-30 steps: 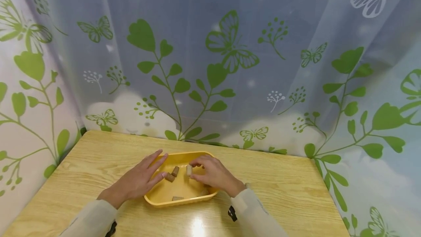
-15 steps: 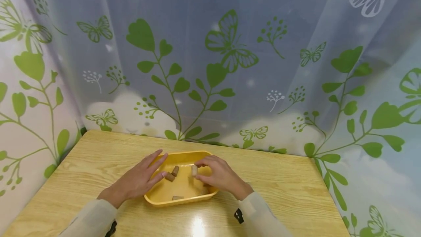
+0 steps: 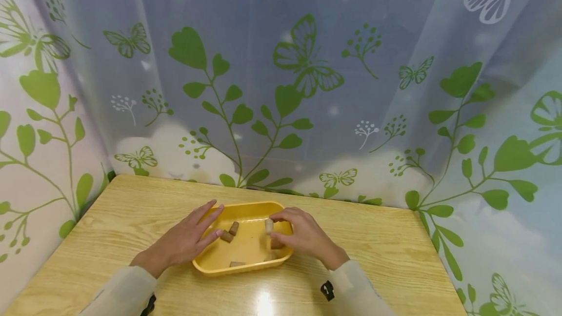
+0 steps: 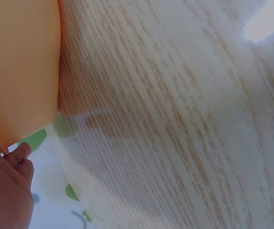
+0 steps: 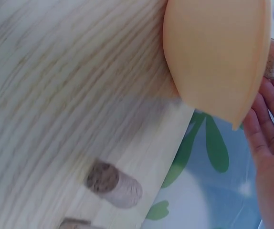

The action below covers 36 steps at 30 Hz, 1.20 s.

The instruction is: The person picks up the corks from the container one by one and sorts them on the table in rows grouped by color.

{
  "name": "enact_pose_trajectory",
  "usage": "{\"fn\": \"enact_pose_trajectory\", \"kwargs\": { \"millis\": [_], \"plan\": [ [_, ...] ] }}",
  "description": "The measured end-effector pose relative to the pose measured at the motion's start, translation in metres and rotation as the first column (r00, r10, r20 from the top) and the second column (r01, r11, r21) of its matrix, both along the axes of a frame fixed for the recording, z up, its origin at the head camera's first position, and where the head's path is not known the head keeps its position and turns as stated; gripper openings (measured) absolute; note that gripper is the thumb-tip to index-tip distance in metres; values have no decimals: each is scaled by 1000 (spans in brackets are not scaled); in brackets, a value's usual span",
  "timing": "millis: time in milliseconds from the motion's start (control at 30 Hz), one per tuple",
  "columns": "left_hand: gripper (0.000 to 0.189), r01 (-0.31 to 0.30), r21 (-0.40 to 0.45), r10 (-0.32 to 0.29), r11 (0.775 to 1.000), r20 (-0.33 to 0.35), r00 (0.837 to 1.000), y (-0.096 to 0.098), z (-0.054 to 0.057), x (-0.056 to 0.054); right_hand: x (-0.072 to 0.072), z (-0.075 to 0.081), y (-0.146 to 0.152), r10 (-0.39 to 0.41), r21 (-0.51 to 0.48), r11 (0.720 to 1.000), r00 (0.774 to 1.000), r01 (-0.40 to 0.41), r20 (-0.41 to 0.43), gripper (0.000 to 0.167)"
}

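Observation:
My right hand (image 3: 307,236) pinches a pale cork (image 3: 269,227) between thumb and fingers, over the right side of the yellow tray (image 3: 246,272). In the right wrist view the same cork (image 5: 272,68) shows between the fingers beyond the tray wall. My left hand (image 3: 182,239) rests at the tray's left rim, fingers extended, its thumb tip close by two brown corks (image 3: 226,236) that lie together. Another cork (image 3: 237,264) lies along the tray's near wall. A darker cork (image 3: 276,244) lies under the right hand, partly hidden.
The tray stands on a wood-grain table (image 3: 373,247). On the table beside it, the right wrist view shows a cork (image 5: 113,184) and part of a second cork (image 5: 75,224). A curtain (image 3: 351,135) with leaves and butterflies hangs behind the table.
My right hand has moved to the right with the pale cork, from the tray's middle toward its right end. The left hand has stayed still.

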<state>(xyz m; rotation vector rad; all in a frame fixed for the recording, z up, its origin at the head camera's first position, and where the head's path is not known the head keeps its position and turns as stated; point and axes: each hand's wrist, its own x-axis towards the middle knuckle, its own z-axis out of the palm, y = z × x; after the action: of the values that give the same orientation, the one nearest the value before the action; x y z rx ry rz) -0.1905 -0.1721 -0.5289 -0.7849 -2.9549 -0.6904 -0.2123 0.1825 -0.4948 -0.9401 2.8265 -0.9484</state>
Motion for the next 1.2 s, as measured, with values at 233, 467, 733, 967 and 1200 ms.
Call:
{"fn": "enact_pose_trajectory", "kwargs": {
  "millis": [233, 467, 733, 967, 1200],
  "plan": [
    [66, 4, -1, -4, 1000, -8, 1000, 0, 1, 0, 2, 3, 19, -13, -52, 999, 999, 11, -52, 39],
    [66, 10, 7, -10, 1000, -13, 1000, 1, 1, 0, 7, 4, 39, -62, -65, 996, 996, 58, -67, 38],
    [66, 4, 13, -4, 1000, -5, 1000, 1, 0, 0, 12, 5, 56, -117, -51, 992, 991, 114, -64, 41],
    [66, 3, 17, -3, 1000, -2, 1000, 2, 0, 1, 15, 2, 71, -163, -57, 985, 986, 161, -44, 40],
    [66, 1, 21, -2, 1000, 2, 1000, 1, 1, 0, 18, 1, 86, -185, -70, 981, 982, 181, -45, 42]
  ]
}}
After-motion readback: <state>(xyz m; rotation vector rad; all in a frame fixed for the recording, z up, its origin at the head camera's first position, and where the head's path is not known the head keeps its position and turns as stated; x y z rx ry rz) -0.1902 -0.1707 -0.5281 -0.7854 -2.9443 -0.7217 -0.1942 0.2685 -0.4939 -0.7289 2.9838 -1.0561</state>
